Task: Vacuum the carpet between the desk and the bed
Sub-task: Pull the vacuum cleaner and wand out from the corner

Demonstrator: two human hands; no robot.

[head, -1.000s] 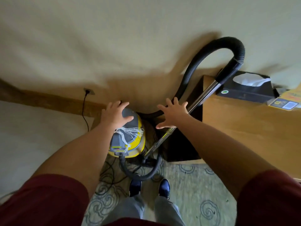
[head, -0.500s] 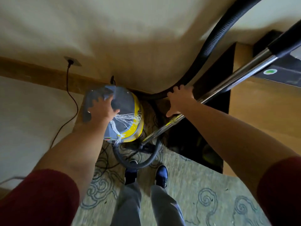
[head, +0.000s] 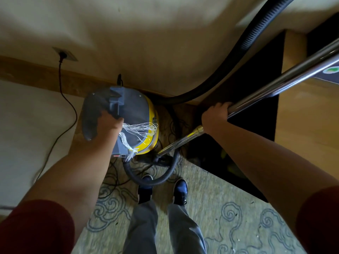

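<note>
Gripping the canister vacuum's [head: 135,123] grey top handle, the left hand [head: 108,123] curled tight. The right hand [head: 214,118] clasped its metal wand [head: 275,83] over patterned carpet [head: 229,217], beside the desk [head: 310,125].

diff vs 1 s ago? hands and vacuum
Both hands went from open and reaching to gripping: the left hand came down onto the grey top of the vacuum canister and now holds its handle; the right hand closed around the metal wand. The view moved in closer. The canister, its hose and the plugged-in cord stayed put.
</note>
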